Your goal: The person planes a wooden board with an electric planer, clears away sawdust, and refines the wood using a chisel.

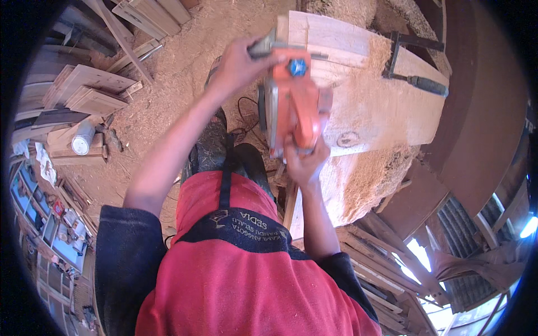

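Note:
An orange electric planer (300, 103) with a blue knob is at the edge of a wide pale wooden board (386, 106), its flat side turned to the left. My right hand (308, 159) is wrapped round its rear handle. At the planer's far end, my left hand (238, 64) is closed about a greyish part, its fingers reaching to the orange body; exactly what lies under them is partly hidden. Motion slightly blurs planer and hands. A black clamp (395, 56) with a dark handle (427, 85) grips the far right of the board.
Sawdust and shavings (386, 173) lie heaped on the wood and over the floor (162, 78). A dark cord (246, 109) hangs by my legs. Stacked wooden panels (92, 92) and a white can (82, 143) stand at left. Timber lengths (370, 274) lie at the near right.

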The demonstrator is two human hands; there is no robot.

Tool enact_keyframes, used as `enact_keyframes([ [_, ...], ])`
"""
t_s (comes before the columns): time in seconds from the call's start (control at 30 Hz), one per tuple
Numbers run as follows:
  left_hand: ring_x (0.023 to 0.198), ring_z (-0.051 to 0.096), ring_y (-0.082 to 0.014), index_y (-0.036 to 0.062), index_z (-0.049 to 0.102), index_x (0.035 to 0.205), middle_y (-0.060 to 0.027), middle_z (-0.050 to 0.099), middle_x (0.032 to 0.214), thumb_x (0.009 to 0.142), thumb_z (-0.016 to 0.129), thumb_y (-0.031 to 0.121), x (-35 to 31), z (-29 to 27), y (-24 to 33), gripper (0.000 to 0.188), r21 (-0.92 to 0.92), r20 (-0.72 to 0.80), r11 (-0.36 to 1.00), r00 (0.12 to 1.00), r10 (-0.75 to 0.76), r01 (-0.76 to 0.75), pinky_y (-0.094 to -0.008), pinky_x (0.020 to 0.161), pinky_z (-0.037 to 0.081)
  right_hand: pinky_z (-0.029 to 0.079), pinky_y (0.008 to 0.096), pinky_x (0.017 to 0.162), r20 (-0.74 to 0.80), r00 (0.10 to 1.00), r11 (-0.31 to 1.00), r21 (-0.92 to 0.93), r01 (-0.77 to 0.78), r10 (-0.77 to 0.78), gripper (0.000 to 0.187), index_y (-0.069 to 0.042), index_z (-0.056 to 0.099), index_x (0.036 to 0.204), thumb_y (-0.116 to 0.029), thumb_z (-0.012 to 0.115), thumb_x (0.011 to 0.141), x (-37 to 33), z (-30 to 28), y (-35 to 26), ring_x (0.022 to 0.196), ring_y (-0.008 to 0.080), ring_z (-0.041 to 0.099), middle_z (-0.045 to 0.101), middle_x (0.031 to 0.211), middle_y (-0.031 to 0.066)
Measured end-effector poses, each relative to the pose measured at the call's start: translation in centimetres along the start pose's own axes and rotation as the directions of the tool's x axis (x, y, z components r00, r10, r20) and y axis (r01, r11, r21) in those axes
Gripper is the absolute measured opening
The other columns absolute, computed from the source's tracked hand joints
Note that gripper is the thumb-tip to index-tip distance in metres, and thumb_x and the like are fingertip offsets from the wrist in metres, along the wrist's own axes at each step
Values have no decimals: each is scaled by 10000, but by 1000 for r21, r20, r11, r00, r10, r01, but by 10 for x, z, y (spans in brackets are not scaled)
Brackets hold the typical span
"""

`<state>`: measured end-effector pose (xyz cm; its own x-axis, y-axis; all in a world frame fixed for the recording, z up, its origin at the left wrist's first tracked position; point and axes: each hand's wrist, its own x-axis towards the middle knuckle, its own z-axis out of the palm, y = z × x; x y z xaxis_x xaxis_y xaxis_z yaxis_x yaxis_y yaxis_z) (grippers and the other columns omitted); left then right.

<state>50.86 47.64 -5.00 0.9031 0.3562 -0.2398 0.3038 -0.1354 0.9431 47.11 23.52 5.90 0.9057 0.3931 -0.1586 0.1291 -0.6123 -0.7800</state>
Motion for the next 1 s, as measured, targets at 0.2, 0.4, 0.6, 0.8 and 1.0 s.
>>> enact_keyframes([
  [0.2,1096,657,-264,-119,561,1300,-238,663,1210,761,818,547,132,-51,0,894,-11,-103,999,993,-50,50,-355,951,507,522,382,622,-112,984,989,24,145,-141,259,-1,630,942,-123,727,736,135,34,-33,645,267,665,667,767,170],
  [0.4,969,666,-217,-63,649,1173,-182,702,1072,734,823,553,79,-30,-3,777,-66,-61,997,997,41,-45,-342,849,521,519,399,629,-125,991,997,-60,40,-48,244,-2,628,931,-133,729,751,77,24,-19,683,293,678,678,803,186],
  [0.6,964,613,-320,-27,647,1230,-173,653,995,738,836,452,-109,32,6,711,84,-20,995,999,47,-45,-396,901,478,542,378,654,-34,984,981,-81,-177,175,265,-28,665,952,-118,737,713,-115,-20,22,700,284,698,688,797,152],
  [0.8,1112,561,-345,-58,554,1331,-216,584,1135,731,839,464,-210,73,1,844,98,-21,994,999,-48,50,-414,987,435,534,357,613,-32,985,979,-104,-174,172,198,-32,685,901,-98,716,716,-220,-39,56,658,281,691,678,777,141],
  [1.0,1082,554,-363,-76,557,1317,-226,575,1131,729,826,514,-153,55,-4,875,23,-17,999,999,-32,33,-411,971,437,531,355,605,-12,996,995,-47,-92,92,222,-26,680,933,-98,708,726,-155,-27,36,635,291,684,671,758,136],
])
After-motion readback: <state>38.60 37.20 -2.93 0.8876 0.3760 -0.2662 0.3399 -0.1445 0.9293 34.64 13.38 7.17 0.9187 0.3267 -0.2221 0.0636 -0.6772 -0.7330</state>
